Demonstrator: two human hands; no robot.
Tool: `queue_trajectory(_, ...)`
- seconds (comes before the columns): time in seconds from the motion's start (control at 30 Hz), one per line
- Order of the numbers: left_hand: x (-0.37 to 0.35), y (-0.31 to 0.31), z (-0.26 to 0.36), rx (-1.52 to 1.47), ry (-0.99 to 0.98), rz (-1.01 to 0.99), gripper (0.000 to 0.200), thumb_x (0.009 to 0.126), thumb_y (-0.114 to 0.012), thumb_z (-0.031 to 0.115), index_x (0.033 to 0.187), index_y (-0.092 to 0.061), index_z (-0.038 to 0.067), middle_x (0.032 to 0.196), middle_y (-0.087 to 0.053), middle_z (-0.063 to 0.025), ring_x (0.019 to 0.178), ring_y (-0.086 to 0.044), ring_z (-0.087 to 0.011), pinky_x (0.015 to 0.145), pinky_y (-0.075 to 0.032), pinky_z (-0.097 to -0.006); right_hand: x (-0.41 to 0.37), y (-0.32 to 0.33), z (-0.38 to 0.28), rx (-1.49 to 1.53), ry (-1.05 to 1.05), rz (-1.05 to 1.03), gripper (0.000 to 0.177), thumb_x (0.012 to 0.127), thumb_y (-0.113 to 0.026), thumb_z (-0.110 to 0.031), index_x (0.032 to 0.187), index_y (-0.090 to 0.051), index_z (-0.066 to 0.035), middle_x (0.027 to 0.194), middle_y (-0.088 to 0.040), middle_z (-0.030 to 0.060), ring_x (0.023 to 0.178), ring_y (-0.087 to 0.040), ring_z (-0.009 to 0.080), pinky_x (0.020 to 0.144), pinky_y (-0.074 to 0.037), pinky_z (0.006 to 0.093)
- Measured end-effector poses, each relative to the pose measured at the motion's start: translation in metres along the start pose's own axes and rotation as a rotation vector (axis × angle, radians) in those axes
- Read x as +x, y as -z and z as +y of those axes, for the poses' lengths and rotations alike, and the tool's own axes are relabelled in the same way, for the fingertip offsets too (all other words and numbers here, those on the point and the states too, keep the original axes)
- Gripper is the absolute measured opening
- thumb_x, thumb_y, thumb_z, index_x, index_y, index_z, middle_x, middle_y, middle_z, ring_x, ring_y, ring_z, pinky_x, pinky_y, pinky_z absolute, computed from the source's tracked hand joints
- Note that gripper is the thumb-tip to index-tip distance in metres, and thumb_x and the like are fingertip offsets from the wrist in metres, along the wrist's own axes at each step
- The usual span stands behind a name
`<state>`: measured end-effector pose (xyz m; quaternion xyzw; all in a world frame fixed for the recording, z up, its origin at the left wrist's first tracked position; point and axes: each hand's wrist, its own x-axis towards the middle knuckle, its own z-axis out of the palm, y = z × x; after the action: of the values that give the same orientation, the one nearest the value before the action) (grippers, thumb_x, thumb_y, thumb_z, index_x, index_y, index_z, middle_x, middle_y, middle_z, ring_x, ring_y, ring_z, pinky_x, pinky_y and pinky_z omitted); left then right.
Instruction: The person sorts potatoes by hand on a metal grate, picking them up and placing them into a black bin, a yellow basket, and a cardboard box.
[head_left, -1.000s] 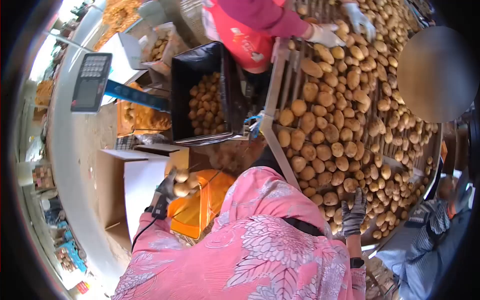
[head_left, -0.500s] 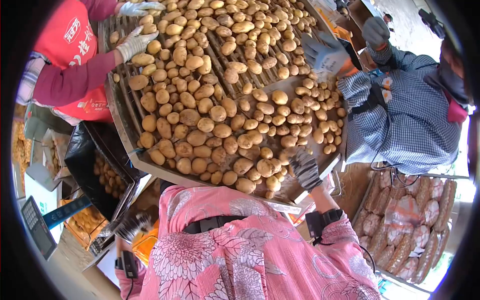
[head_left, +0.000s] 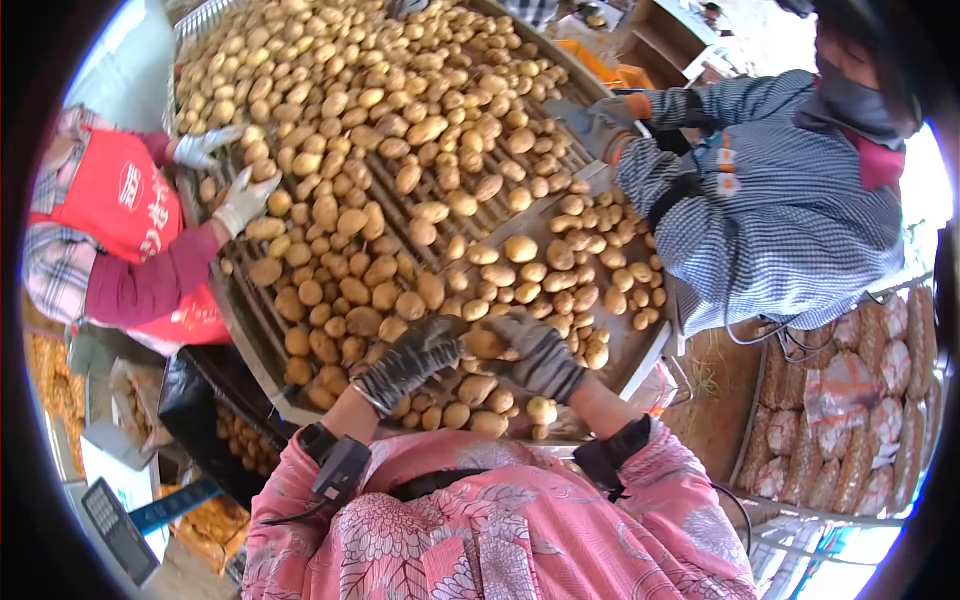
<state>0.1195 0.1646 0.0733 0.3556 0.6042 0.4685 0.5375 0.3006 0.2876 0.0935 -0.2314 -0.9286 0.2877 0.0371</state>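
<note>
Head view: potato [head_left: 486,344] between my gloved hands, over others on the bench [head_left: 650,357]. Left hand [head_left: 412,362] reaches in, closure unclear; right hand [head_left: 537,352] curls at it, grip unconfirmed. Likely picking through; clean lifting calls for snug fingers.

Table [head_left: 628,350] before you, potatoes [head_left: 330,105] spread on it. Left of table: co-worker [head_left: 130,200]; nearer you, bin [head_left: 185,400] with potatoes in it, scale [head_left: 118,520] to its left. Right of table: second co-worker [head_left: 790,210]; nearer you, rack [head_left: 752,410] holding sacks [head_left: 840,400]. Behind table's far right edge: crate [head_left: 598,66], box [head_left: 672,38].
</note>
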Motion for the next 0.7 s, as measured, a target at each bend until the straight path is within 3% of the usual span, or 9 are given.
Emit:
queue_trajectory(0.1, 0.025, -0.014, -0.001, 0.123, -0.065, -0.076, 0.041, 0.086, -0.065, 0.033, 0.112, -0.057, 0.002, 0.094, -0.064, -0.0049, 0.080, -0.061, -0.0119, 0.060, -0.051, -0.0231, 0.017, 0.012, -0.010, 0.032, 0.079, 0.028, 0.057, 0.071, -0.074, -0.034, 0.117, -0.053, -0.009, 0.108, -0.056, 0.0160, 0.088, -0.059, 0.0339, 0.078, -0.048, 0.0395)
queue_trajectory(0.17, 0.013, -0.002, 0.034, -0.320, 0.173, -0.245, 0.056, 0.086, -0.060, 0.045, 0.122, -0.050, 0.003, 0.101, -0.062, -0.0052, 0.081, -0.063, -0.0140, 0.064, -0.053, -0.0260, 0.027, 0.018, -0.016, 0.222, 0.119, 0.049, 0.055, 0.073, -0.073, -0.035, 0.116, -0.054, -0.007, 0.105, -0.056, 0.0139, 0.087, -0.060, 0.0316, 0.077, -0.048, 0.0390)
queue_trajectory(0.27, 0.020, 0.012, -0.021, -0.364, 0.086, -0.216, 0.058, 0.087, -0.057, 0.047, 0.124, -0.048, 0.002, 0.110, -0.059, -0.0075, 0.089, -0.063, -0.0173, 0.070, -0.056, -0.0320, 0.027, 0.023, -0.009, 0.220, 0.153, 0.074, 0.055, 0.073, -0.073, -0.035, 0.115, -0.055, -0.006, 0.103, -0.057, 0.0139, 0.092, -0.057, 0.0307, 0.079, -0.047, 0.0386)
queue_trajectory(0.37, 0.015, 0.007, -0.012, -0.475, 0.008, -0.139, 0.065, 0.087, -0.054, 0.052, 0.128, -0.044, 0.003, 0.120, -0.055, -0.0102, 0.100, -0.060, -0.0209, 0.080, -0.054, -0.0377, 0.024, 0.025, -0.013, 0.169, 0.166, 0.068, 0.059, 0.074, -0.072, -0.035, 0.120, -0.052, -0.004, 0.113, -0.052, 0.0164, 0.103, -0.054, 0.0333, 0.087, -0.046, 0.0388)
queue_trajectory(0.43, 0.004, -0.002, 0.031, -0.786, 0.218, -0.204, 0.071, 0.084, -0.054, 0.057, 0.129, -0.042, 0.004, 0.124, -0.052, -0.0113, 0.106, -0.057, -0.0222, 0.087, -0.051, -0.0394, 0.024, 0.017, -0.015, 0.207, 0.168, 0.087, 0.059, 0.076, -0.071, -0.036, 0.121, -0.051, -0.004, 0.115, -0.051, 0.0170, 0.106, -0.052, 0.0333, 0.089, -0.045, 0.0382)
queue_trajectory(0.5, 0.007, -0.012, 0.034, -0.732, 0.119, -0.240, 0.070, 0.084, -0.053, 0.058, 0.128, -0.043, 0.004, 0.121, -0.053, -0.0106, 0.106, -0.057, -0.0219, 0.089, -0.051, -0.0377, 0.027, 0.006, -0.015, 0.241, 0.169, 0.107, 0.060, 0.077, -0.071, -0.036, 0.123, -0.050, -0.004, 0.118, -0.050, 0.0176, 0.109, -0.051, 0.0334, 0.091, -0.044, 0.0376)
queue_trajectory(0.57, 0.009, -0.015, 0.033, -0.675, 0.017, -0.273, 0.069, 0.084, -0.053, 0.059, 0.127, -0.044, 0.005, 0.119, -0.055, -0.0100, 0.105, -0.057, -0.0216, 0.090, -0.050, -0.0360, 0.032, -0.006, -0.014, 0.760, 0.098, -0.006, 0.061, 0.080, -0.069, -0.038, 0.125, -0.048, -0.003, 0.120, -0.048, 0.0165, 0.113, -0.049, 0.0293, 0.094, -0.042, 0.0369)
queue_trajectory(0.67, 0.015, -0.018, 0.000, -0.871, 0.214, -0.147, 0.065, 0.087, -0.049, 0.059, 0.123, -0.048, 0.005, 0.113, -0.057, -0.0083, 0.102, -0.059, -0.0196, 0.087, -0.051, -0.0320, 0.034, -0.022, -0.026, 1.127, -0.008, 0.040, 0.051, 0.085, -0.065, -0.036, 0.119, -0.052, -0.001, 0.106, -0.056, 0.0066, 0.100, -0.054, 0.0167, 0.088, -0.044, 0.0296)
queue_trajectory(0.7, 0.022, -0.018, 0.007, -0.841, -0.083, -0.325, 0.046, 0.095, -0.042, 0.043, 0.113, -0.054, 0.003, 0.110, -0.059, -0.0082, 0.098, -0.059, -0.0173, 0.087, -0.050, -0.0292, 0.036, -0.025, -0.029, 1.308, -0.077, 0.056, 0.047, 0.086, -0.064, -0.035, 0.117, -0.053, 0.000, 0.101, -0.059, 0.0037, 0.095, -0.055, 0.0131, 0.086, -0.045, 0.0270)
